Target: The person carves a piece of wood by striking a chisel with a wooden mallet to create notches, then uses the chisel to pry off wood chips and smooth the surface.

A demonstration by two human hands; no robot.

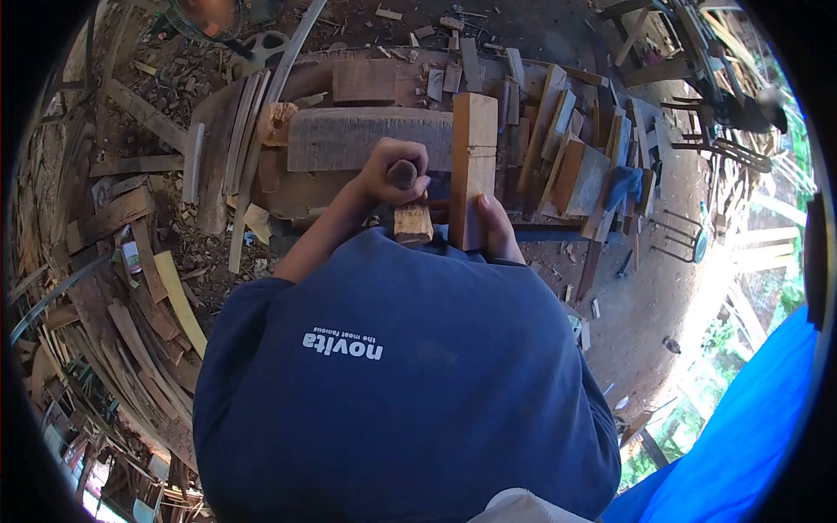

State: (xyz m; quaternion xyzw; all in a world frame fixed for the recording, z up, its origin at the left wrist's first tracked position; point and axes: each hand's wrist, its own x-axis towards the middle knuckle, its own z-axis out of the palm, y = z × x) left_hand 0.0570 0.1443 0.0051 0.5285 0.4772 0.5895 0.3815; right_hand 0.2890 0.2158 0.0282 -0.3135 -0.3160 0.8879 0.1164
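Observation:
My left hand is closed in a fist around a round wooden handle, whose blunt end points up toward me. Whatever lies at the handle's lower end is hidden under the fist. Just below that hand, close to my shirt, is a short wood piece with a rough, pale face. My right hand grips the lower right side of a squared timber block, its thumb on the near face. The block stands upright or tilted, with dark lines across its upper part.
A thick grey plank lies beyond my hands, with a brown board behind it. Several offcuts and a blue cloth are at the right. Long wood strips crowd the left. A plastic chair stands far right.

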